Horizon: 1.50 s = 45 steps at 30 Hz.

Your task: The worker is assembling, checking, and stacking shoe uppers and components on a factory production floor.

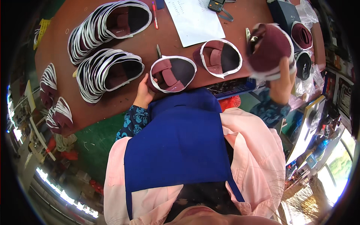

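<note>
My left hand [145, 93] is closed on the near left side of a maroon shoe upper [175, 85] with a white rim and a black sole lining, at the table's front edge. A second shoe upper [213, 59] rests just to its right. On the far right, my right hand [284, 82] grips a maroon shoe piece [270, 47] with a white rim, raised and smeared by motion; whether it is one upper or several nested together I cannot tell. Two long rows of nested shoe uppers, a far row [90, 32] and a near row [98, 77], lie on the left.
The brown table [123, 98] also bears a red pen [155, 15], a paper sheet [195, 22], a handheld device [216, 5] and a small pointed tool [159, 51]. More shoe parts [60, 114] sit at the left edge. A blue basket [234, 87] hangs below the front edge.
</note>
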### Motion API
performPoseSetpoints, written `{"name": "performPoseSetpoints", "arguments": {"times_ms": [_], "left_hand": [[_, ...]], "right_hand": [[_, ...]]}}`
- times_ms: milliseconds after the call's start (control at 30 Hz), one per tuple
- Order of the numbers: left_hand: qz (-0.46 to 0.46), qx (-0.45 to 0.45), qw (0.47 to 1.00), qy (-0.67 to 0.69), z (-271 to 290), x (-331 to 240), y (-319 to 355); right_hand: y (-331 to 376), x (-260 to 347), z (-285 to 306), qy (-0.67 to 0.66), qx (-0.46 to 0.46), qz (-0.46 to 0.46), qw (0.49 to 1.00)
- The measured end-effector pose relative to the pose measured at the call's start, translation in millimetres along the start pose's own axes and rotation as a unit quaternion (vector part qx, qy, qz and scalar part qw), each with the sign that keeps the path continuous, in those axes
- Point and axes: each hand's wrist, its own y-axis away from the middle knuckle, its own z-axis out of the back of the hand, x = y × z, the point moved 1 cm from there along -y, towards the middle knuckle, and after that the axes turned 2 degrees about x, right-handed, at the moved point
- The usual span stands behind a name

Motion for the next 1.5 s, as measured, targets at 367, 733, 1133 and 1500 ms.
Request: {"name": "performPoseSetpoints", "arguments": {"times_ms": [367,733,1133,1500], "left_hand": [[-0.011,-0.01,0.993,-0.121,-18,0,11],[0.039,0.092,0.992,-0.074,-57,3,20],[0.019,0.074,0.997,-0.006,-73,7,37],[-0.131,0.132,0.98,-0.071,-40,-19,111]], "right_hand": [[-43,-248,169,0.614,-0.106,0.019,0.782],[50,-222,-81,0.494,0.117,0.123,0.852],[-13,-180,41,0.521,-0.251,0.136,0.804],[-52,-270,207,0.528,0.006,-0.116,0.841]]}}
